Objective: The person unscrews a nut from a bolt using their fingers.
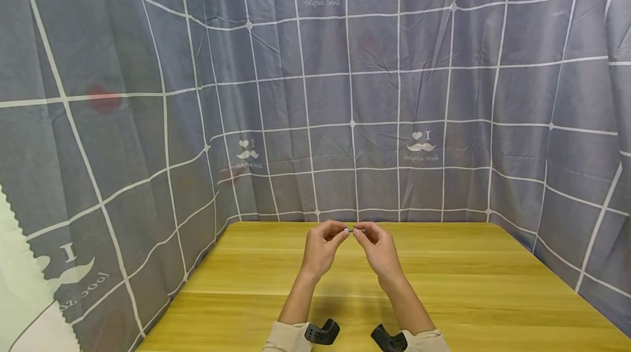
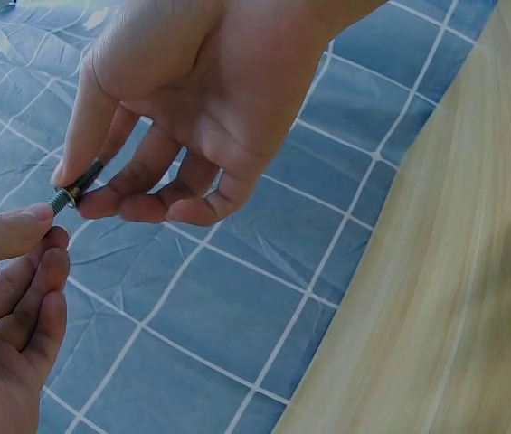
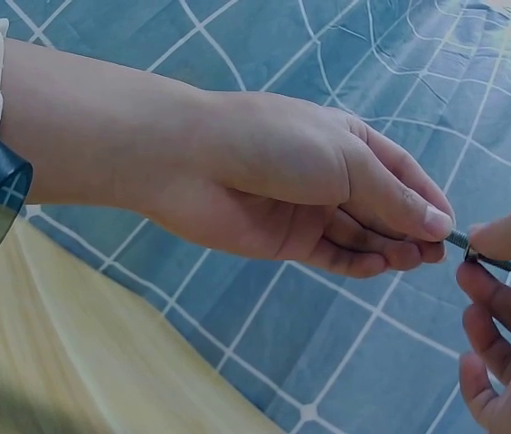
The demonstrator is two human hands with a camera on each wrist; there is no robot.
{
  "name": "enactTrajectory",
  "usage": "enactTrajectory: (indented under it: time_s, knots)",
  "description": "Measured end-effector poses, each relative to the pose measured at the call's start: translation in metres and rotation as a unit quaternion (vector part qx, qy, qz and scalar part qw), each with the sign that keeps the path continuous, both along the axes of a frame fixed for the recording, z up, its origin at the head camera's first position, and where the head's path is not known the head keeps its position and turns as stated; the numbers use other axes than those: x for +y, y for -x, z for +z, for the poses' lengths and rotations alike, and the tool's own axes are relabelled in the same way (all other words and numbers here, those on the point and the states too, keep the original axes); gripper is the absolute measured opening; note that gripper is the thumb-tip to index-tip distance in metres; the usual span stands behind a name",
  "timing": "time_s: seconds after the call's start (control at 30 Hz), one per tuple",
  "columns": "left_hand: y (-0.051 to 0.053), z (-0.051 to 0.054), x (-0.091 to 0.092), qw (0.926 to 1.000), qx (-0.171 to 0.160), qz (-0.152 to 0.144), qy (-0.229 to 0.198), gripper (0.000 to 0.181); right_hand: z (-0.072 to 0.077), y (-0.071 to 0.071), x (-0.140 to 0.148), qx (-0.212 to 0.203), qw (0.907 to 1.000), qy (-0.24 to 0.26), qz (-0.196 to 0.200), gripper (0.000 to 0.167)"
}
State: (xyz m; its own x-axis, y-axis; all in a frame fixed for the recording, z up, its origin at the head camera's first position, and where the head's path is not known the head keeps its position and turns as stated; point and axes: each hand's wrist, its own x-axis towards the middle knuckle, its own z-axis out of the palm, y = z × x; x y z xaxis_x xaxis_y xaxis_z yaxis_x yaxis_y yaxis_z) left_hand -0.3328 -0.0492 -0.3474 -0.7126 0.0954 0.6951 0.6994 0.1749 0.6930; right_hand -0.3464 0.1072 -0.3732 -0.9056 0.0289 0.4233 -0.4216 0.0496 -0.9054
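Both hands meet above the far part of the table over a small metal bolt (image 2: 58,204). My left hand (image 1: 317,250) pinches one threaded end of it between thumb and fingertips. Around the shank sits a ring-like nut (image 3: 470,255), which my right hand (image 1: 382,253) pinches with thumb and index finger. The bolt's other end sticks out past the right fingertips, toward that palm. In the left wrist view the right hand's remaining fingers are loosely bent and hold nothing. The left fingertips hide the gripped end.
A yellow wood-grain table (image 1: 246,281) lies beneath the hands. Grey curtains (image 1: 374,94) with white grid lines stand behind it and along both sides. Black wrist devices (image 1: 322,333) sit on the beige sleeves (image 1: 288,337). A pale cloth edge (image 1: 24,286) hangs at the far left.
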Motion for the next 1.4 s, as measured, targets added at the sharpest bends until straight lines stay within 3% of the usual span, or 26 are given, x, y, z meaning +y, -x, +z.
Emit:
enactTrajectory:
  time_s: [0.3, 0.5, 0.73, 0.9, 1.4]
  knots:
    - [0.0013, -0.0007, 0.0006, 1.0000, 0.004, 0.004, -0.004, 0.007, -0.0009, -0.0012, -0.0002, 0.012, 0.9999, -0.004, -0.007, 0.028]
    - [0.0009, -0.0005, 0.0003, 1.0000, 0.006, 0.000, -0.003, 0.008, 0.0001, -0.0022, 0.0004, 0.014, 0.9999, 0.003, 0.000, 0.021]
    - [-0.0001, 0.0002, -0.0005, 1.0000, 0.004, -0.003, -0.003, 0.008, -0.0013, -0.0009, 0.0001, 0.010, 0.9999, -0.004, 0.003, 0.028]
    - [0.0000, 0.0007, -0.0006, 1.0000, 0.005, -0.002, -0.002, 0.007, -0.0004, 0.0000, 0.0005, 0.009, 1.0000, -0.004, 0.002, 0.021]
    - [0.0006, 0.0006, -0.0007, 1.0000, -0.006, -0.002, -0.007, 0.007, -0.0002, 0.0007, 0.0009, 0.015, 0.9999, 0.000, -0.006, 0.025]
